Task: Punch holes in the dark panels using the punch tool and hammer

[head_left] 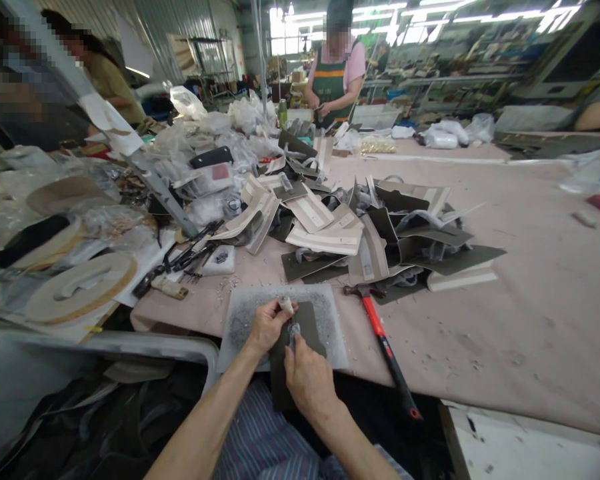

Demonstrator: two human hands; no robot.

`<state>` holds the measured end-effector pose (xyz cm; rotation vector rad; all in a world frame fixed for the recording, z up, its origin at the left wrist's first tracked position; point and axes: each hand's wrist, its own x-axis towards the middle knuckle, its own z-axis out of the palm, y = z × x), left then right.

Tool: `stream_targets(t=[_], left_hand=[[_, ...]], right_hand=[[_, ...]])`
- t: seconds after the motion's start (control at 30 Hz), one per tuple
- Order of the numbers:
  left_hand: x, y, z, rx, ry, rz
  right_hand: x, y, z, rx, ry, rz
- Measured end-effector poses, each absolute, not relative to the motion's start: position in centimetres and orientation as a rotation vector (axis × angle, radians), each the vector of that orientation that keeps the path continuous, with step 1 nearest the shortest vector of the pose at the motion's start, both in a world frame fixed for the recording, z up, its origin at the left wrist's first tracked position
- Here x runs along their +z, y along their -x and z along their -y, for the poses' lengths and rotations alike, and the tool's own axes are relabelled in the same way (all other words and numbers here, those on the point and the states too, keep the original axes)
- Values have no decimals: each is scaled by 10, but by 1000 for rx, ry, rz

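Dark olive, the panel lies on the pale board, long axis running near-to-far; the left hand pinches a whitish piece near its far end, the right hand grips a filmy strip closer in.

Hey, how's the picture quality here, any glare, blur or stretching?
In the head view, ceiling lights glare white along the top; in the head view, distant shelves and benches look soft, while the hammer reads clearer; in the head view, the outer edges look smeared and stretched; in the head view, small details between the left hand and right hand are hard to tell.
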<state>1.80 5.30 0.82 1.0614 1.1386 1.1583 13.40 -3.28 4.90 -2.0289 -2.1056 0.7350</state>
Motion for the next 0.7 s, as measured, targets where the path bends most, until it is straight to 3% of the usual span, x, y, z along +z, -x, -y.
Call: stream_targets(t=[0.7], left_hand=[[4, -20, -53, 1168, -1108, -1187]], right_hand=[[59, -154, 33, 897, 1900, 2061]])
